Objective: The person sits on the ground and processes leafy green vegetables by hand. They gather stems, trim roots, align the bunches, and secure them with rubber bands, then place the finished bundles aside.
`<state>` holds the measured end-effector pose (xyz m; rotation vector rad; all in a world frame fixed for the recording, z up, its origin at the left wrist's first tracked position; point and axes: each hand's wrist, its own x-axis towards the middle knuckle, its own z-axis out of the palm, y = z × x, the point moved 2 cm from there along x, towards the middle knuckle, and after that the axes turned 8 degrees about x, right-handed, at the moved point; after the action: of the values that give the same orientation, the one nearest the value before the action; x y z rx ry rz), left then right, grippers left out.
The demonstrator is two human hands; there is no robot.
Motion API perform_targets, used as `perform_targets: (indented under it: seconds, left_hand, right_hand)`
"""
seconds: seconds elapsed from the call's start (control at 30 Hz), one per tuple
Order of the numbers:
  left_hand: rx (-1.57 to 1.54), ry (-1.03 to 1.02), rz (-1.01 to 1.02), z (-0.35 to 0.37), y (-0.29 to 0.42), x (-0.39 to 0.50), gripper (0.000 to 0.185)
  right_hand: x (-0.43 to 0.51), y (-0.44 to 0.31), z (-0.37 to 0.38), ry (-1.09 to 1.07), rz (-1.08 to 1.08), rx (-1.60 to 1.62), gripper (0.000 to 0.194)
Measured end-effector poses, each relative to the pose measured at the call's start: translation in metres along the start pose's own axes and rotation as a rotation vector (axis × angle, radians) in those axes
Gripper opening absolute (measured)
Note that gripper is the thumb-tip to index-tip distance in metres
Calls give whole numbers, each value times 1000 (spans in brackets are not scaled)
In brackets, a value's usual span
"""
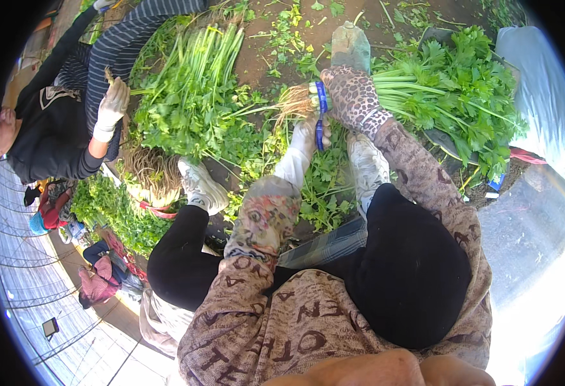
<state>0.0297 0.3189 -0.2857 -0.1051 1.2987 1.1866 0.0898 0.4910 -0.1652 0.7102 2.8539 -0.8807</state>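
Observation:
My right hand [352, 94], in a leopard-print glove, grips a bunch of leafy celery [403, 89] near its base. The roots [294, 102] point left and the leaves spread to the right. A blue tape [321, 94] passes around the stalks beside the roots. My left hand [307, 132], in a white glove, is closed on the tape's lower end, just below the bunch. Beyond my right hand, a flat grey-green piece [350, 46] with a rounded end sticks up; its lower part is hidden.
A pile of celery [195, 91] lies left of my hands, with a rooted bundle [154, 171] by my left shoe. A co-worker [56, 116] in white gloves sits at the left. A pale plastic sheet [538, 91] stands at the right. Loose leaves [282, 38] litter the soil.

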Motion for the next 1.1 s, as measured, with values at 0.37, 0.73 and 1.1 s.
perform_targets:
  seconds: [0.37,0.73,1.1]
  left_hand:
    - [462,-136,53,37,43,-82,36]
    - [371,127,189,15,25,-44,32]
    - [1348,5,774,153,116,-194,19]
  right_hand:
    - [1,15,36,362,-317,45,30]
    - [-14,-41,-4,-162,-111,-252,59]
    - [5,-20,14,-87,76,-274,41]
